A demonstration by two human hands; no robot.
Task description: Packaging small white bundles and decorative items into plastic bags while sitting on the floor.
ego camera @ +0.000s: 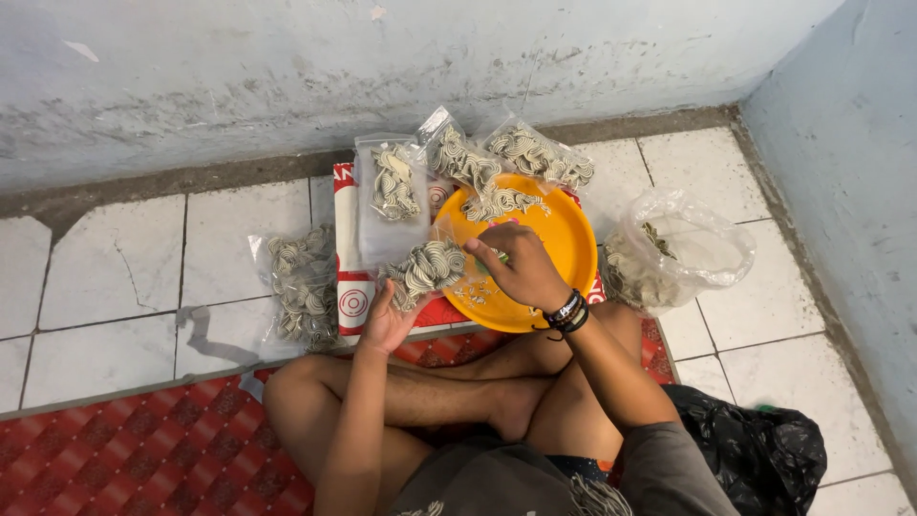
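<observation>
Clear plastic packets [393, 191] of grey-green coils ring the orange tray [564, 250], one larger open bag [683, 248] at its right.

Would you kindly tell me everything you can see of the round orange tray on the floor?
The orange tray is a round, shallow dish, plastic by its look, lying flat on a red and white printed sheet just ahead of the crossed legs. A small pile of pale coiled pieces lies at its far edge, with scattered bits at the near left. The right hand hovers over it; clear packets overlap its far rim.

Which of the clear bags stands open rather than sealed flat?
The large bag right of the orange plate: its mouth gapes open, while the others lie flat and closed.
</observation>
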